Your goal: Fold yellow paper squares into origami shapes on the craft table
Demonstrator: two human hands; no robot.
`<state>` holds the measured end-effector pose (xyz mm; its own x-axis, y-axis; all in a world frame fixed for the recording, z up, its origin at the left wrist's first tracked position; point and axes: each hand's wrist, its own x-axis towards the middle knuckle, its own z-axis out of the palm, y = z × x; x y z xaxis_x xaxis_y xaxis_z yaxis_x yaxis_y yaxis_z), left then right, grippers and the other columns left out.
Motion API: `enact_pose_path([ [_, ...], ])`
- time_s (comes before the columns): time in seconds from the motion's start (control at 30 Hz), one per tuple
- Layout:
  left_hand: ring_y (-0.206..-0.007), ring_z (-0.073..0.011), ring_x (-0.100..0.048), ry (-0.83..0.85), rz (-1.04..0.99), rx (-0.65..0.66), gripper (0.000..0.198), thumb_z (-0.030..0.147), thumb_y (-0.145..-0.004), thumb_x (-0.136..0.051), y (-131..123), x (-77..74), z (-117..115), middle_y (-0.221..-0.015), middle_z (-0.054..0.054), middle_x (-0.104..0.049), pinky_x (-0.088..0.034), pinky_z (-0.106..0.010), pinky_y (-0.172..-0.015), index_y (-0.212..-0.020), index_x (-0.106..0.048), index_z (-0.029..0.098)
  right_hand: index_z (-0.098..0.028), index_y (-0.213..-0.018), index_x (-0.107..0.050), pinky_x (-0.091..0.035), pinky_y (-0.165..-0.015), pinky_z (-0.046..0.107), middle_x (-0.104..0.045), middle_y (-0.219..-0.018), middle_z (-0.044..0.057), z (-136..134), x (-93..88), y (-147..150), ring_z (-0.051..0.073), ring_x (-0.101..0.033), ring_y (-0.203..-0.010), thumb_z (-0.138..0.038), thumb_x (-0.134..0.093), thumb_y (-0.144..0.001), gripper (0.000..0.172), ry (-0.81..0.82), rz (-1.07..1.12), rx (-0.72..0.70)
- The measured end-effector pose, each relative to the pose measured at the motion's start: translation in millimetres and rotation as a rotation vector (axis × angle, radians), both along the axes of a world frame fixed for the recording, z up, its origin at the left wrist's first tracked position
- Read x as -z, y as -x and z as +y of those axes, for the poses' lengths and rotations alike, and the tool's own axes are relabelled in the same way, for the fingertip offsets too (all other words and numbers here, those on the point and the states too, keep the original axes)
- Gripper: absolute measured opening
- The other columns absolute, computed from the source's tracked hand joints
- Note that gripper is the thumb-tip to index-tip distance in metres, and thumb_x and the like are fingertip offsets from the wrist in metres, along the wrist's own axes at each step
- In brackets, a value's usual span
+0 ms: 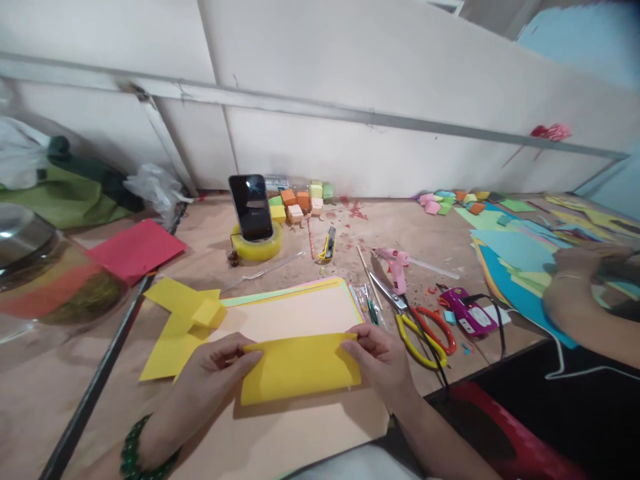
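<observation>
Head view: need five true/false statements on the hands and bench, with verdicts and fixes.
1. The left hand and right hand both hold the yellow sheet. True.
2. The bead bracelet is on the right wrist. False: the bead bracelet is on the left wrist.
3. The phone is propped up at the tape roll. True.
4. The glue gun is green. False: the glue gun is pink.
5. The scissors are in the left hand. False: the scissors lie on the bench.

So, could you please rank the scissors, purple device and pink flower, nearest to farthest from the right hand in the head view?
1. Scissors, immediately right.
2. Purple device, farther right.
3. Pink flower, up at the back wall.
</observation>
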<state>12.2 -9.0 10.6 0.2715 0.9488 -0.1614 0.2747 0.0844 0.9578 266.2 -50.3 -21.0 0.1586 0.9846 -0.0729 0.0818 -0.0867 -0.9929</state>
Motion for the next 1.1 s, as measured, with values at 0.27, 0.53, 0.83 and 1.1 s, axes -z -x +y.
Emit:
enact_pose_path([
  [0.27, -0.058, -0.0158, -0.054, -0.024, 0.041, -0.001, 0.034, 0.050, -0.072, -0.066, 0.5, -0.3, -0.9, -0.061, -0.002, -0.062, -0.044, -0.022, -0.052, -0.061, -0.069, 0.018, -0.016, -0.071, -0.064, -0.044, -0.047, 0.022, -0.062, -0.055, 0.001, 1.6, -1.5, 0.8, 0.012, -0.055, -0.049, -0.054, -0.071, -0.070, 0.039, -0.002, -0.021, 0.007],
  [0.53, -0.055, -0.0127, -0.046, 0.051, -0.032, -0.041, 0.028, 0.042, -0.068, -0.066, -0.8, 3.9, -3.0, -0.056, 0.000, -0.056, -0.038, -0.021, -0.048, -0.058, -0.062, 0.016, -0.016, -0.073, -0.066, -0.046, -0.046, 0.022, -0.064, -0.057, 0.003, -1.4, 3.3, -1.9, 0.014, -0.058, -0.051, -0.054, -0.069, -0.072, 0.038, -0.013, -0.121, 0.026],
  [0.83, -0.054, -0.0107, -0.038, 0.037, -0.019, -0.064, 0.030, 0.040, -0.069, -0.063, -1.5, -0.6, -5.8, -0.052, 0.003, -0.046, -0.031, -0.022, -0.049, -0.053, -0.054, 0.016, -0.017, -0.074, -0.067, -0.048, -0.045, 0.022, -0.066, -0.058, 0.004, -2.1, 2.1, -2.7, 0.016, -0.060, -0.051, -0.055, -0.069, -0.073, 0.037, -0.065, -0.188, 0.031],
  [1.1, -0.053, -0.0095, -0.036, 0.037, -0.029, -0.039, 0.032, 0.041, -0.071, -0.062, -0.3, 0.2, -5.7, -0.051, 0.004, -0.043, -0.030, -0.021, -0.049, -0.053, -0.051, 0.016, -0.017, -0.073, -0.067, -0.047, -0.045, 0.022, -0.064, -0.057, 0.003, -1.5, 2.2, -1.1, 0.015, -0.059, -0.051, -0.057, -0.068, -0.073, 0.040, -0.059, -0.201, 0.024],
])
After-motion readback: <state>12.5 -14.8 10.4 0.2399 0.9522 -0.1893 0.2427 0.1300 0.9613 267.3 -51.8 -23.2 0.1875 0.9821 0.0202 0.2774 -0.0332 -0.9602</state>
